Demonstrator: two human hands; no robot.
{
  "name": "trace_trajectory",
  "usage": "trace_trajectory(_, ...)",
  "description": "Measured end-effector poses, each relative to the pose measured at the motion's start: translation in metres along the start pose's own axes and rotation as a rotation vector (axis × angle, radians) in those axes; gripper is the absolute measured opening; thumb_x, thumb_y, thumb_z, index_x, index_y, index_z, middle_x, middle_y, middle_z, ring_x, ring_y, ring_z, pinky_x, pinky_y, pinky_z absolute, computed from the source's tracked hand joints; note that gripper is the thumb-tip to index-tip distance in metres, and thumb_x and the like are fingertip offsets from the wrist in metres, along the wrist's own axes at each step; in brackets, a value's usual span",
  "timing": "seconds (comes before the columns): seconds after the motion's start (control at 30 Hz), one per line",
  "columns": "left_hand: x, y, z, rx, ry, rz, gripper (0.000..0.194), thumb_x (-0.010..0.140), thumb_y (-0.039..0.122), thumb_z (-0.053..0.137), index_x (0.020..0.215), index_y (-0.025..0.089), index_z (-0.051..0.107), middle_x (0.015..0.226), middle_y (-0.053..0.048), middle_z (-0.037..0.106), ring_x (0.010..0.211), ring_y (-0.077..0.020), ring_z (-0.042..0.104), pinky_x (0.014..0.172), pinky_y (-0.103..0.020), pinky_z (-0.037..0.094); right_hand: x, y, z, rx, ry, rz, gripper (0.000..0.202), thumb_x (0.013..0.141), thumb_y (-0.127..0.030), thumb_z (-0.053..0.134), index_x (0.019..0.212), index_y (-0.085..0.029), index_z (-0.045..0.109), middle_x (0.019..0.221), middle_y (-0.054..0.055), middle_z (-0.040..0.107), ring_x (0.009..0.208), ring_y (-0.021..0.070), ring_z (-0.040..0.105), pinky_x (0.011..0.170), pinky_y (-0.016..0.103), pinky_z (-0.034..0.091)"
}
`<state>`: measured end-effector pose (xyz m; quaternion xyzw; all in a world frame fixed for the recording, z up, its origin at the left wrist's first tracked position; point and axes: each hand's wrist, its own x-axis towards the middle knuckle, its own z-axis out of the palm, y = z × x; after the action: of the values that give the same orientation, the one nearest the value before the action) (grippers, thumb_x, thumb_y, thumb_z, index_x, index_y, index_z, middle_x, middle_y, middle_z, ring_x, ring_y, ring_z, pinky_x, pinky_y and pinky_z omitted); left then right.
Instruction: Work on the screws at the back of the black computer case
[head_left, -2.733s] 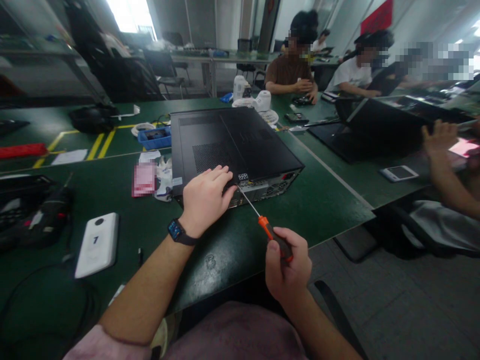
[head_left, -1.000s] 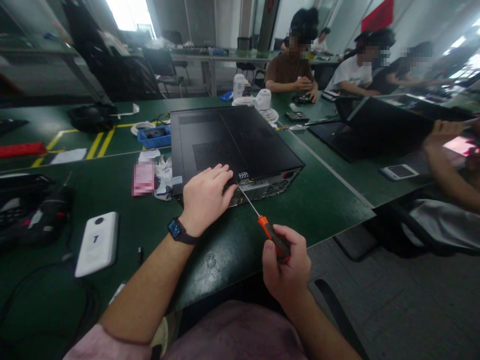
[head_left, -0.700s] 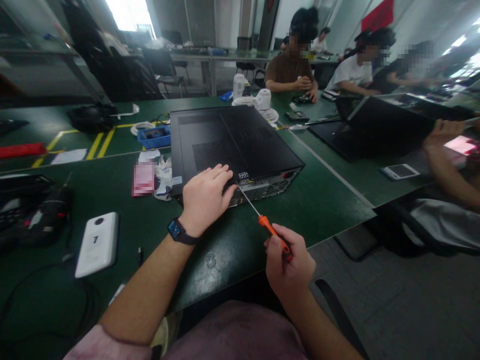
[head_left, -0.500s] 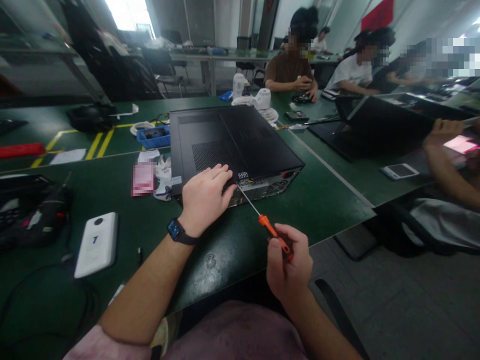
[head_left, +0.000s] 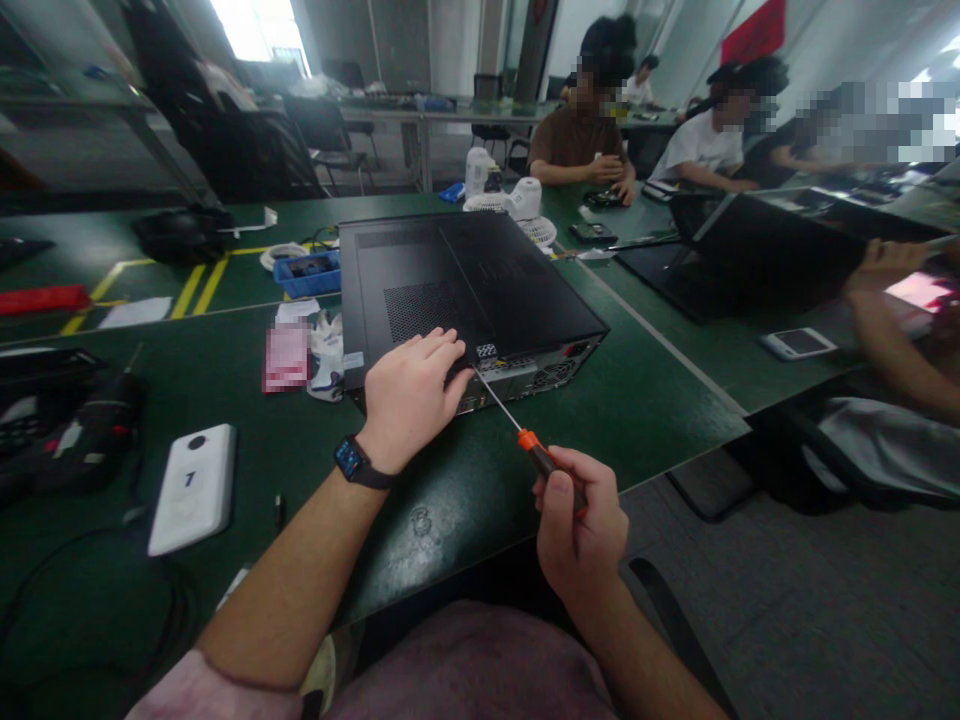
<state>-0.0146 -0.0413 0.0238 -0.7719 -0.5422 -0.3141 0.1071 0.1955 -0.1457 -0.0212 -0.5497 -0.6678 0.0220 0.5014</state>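
A black desktop computer case (head_left: 517, 275) lies on its side on the green table, its rear panel with the fan grille facing me. My left hand (head_left: 416, 390) rests on the near edge of its top, fingers stretched out and thumb over the edge. In my right hand (head_left: 581, 525) is a screwdriver (head_left: 536, 447) with an orange and dark handle, fingers wrapped round it. Its thin shaft points up and left to the case's rear edge, beside my left thumb. Whether the tip sits in a screw is too small to tell.
Left of the case are a blue tray (head_left: 311, 285), white gloves (head_left: 327, 360) and a white numbered device (head_left: 193, 490). A power drill (head_left: 86, 435) lies farther left. White fans (head_left: 525, 200) stand behind the case. A co-worker's arm (head_left: 892, 320) and a phone (head_left: 801, 343) are at right.
The screwdriver's handle has turned in my right hand, and that thumb and fingers have shifted round it. The shaft still meets the same spot. My left hand and the case have stayed put.
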Motion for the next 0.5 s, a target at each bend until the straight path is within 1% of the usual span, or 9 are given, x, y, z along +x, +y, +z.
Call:
trace_trajectory(0.1,0.0,0.0,-0.001,-0.004,-0.01,-0.004,0.023,0.099,0.028,0.064,0.118,0.02,0.073,0.136,-0.008,0.075,0.129,-0.0259,0.069,0.114,-0.044,0.054,0.003,-0.004,0.0,-0.026,0.037,-0.061,0.024,0.098,-0.032,0.059,0.119,-0.021,0.061,0.094,0.006,0.076,0.075,0.0193,0.076,0.065,0.03,0.062)
trace_trajectory(0.2,0.0,0.001,-0.001,-0.004,-0.015,-0.008,0.024,0.099,0.029,0.064,0.119,0.019,0.073,0.137,-0.009,0.074,0.13,-0.0263,0.069,0.114,-0.045,0.054,0.006,-0.005,0.0,-0.031,0.05,-0.115,0.022,0.097,-0.03,0.059,0.117,-0.021,0.062,0.094,0.006,0.076,0.077,0.0189,0.076,0.068,0.03,0.062)
trace_trajectory(0.27,0.0,0.0,0.0,-0.005,-0.017,-0.011,0.024,0.098,0.029,0.064,0.119,0.019,0.073,0.138,-0.01,0.073,0.13,-0.0265,0.069,0.114,-0.045,0.054,0.005,-0.004,0.0,-0.04,0.048,-0.124,0.021,0.098,-0.029,0.059,0.117,-0.022,0.063,0.096,0.006,0.077,0.077,0.0182,0.077,0.068,0.029,0.062)
trace_trajectory(0.33,0.0,0.0,0.0,-0.007,-0.017,-0.011,0.024,0.098,0.029,0.064,0.119,0.02,0.073,0.138,-0.009,0.073,0.13,-0.0262,0.069,0.115,-0.045,0.053,0.003,-0.001,0.0,-0.049,0.037,-0.113,0.021,0.1,-0.03,0.06,0.119,-0.022,0.064,0.096,0.005,0.078,0.074,0.0178,0.077,0.067,0.028,0.061)
trace_trajectory(0.4,0.0,0.0,0.0,-0.007,-0.015,-0.012,0.024,0.098,0.029,0.064,0.119,0.02,0.073,0.137,-0.009,0.074,0.13,-0.026,0.069,0.115,-0.044,0.053,0.0,0.002,0.0,-0.032,0.01,-0.087,0.022,0.101,-0.031,0.059,0.121,-0.022,0.064,0.089,0.003,0.078,0.066,0.0163,0.075,0.062,0.027,0.059)
trace_trajectory(0.5,0.0,0.0,0.001,-0.006,-0.014,-0.012,0.024,0.098,0.029,0.064,0.119,0.02,0.073,0.137,-0.009,0.074,0.13,-0.0259,0.069,0.115,-0.044,0.053,-0.003,0.005,0.0,0.028,-0.031,-0.007,0.023,0.103,-0.031,0.056,0.123,-0.023,0.064,0.08,0.0,0.075,0.055,0.0139,0.069,0.055,0.026,0.056)
